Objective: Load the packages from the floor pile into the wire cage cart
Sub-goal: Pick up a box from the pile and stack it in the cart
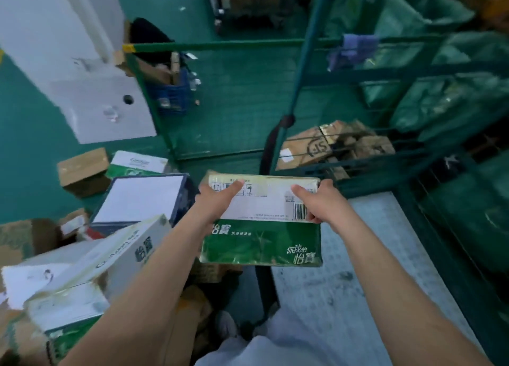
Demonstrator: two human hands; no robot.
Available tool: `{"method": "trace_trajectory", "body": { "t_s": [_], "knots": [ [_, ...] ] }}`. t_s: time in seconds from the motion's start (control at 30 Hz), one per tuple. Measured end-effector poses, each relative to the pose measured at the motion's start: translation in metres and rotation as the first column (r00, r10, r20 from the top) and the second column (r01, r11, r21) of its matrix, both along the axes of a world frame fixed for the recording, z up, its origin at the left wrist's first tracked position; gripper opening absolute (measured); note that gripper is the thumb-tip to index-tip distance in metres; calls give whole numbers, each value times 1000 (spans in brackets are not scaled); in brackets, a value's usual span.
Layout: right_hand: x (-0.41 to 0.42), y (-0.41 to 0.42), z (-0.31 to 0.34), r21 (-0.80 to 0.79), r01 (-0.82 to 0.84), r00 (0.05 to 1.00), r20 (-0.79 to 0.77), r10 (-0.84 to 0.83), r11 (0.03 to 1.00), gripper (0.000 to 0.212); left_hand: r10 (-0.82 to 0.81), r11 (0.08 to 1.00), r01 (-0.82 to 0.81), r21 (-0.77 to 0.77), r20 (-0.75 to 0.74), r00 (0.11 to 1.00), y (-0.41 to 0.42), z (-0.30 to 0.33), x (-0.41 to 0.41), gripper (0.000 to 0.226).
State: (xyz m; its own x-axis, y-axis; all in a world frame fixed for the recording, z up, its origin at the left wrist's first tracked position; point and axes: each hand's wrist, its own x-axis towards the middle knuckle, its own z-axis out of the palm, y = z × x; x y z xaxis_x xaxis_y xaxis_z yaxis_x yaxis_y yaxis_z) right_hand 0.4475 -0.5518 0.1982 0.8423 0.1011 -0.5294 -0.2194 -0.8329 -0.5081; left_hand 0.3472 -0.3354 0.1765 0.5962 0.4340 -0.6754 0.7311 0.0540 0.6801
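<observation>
At the lower left of the frame lies the floor pile [91, 244] of white, green and brown packages; at centre, the left hand [213, 200] and the right hand [321, 203] grip the two upper corners of a green-and-white carton [261, 228], thumbs laid on its top face, fingers curled round its edges. Beyond it, in the upper middle, stands the green wire cage cart [237, 95]; at right, a second cage holds a brown box [305, 145] and green bags [440, 95].

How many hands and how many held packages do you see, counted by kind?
Hands: 2, the left hand and the right hand
Held packages: 1, the green-and-white cardboard carton
Total: 3
</observation>
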Motion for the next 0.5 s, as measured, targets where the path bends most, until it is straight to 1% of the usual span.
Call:
{"method": "trace_trajectory", "body": {
  "t_s": [0.07, 0.1, 0.17, 0.23, 0.33, 0.37, 0.4, 0.43, 0.5],
  "knots": [
    [12, -46, -17, 14, 118, 992, -42, -117, 993, 83, -103, 995, 102, -19, -56, 993, -31, -12, 28, 126],
    [15, -65, -25, 36, 173, 983, -64, -170, 984, 82, -136, 990, 134, -36, -61, 989, -42, -20, 40, 130],
    [22, -106, -39, 72, 300, 949, -123, -290, 951, 71, -213, 976, 206, -77, -98, 972, -66, -42, 67, 137],
    [28, -142, -48, 64, 419, 897, -181, -402, 906, 62, -274, 960, 261, -97, -155, 949, -92, -62, 94, 145],
    [36, -197, -63, -16, 509, 835, -231, -499, 860, 67, -378, 926, 369, -81, -177, 909, -130, -109, 137, 133],
    [36, -212, -68, -25, 543, 812, -241, -532, 840, 68, -408, 913, 400, -79, -179, 895, -146, -103, 145, 134],
    [37, -230, -72, -30, 583, 781, -256, -570, 812, 69, -408, 913, 398, -90, -187, 894, -167, -98, 157, 134],
    [37, -245, -76, -27, 616, 754, -269, -599, 787, 70, -402, 916, 393, -87, -170, 900, -184, -90, 164, 130],
    [36, -269, -82, -7, 664, 714, -290, -637, 748, 68, -408, 913, 404, -59, -124, 905, -214, -80, 175, 114]
  ]
}}
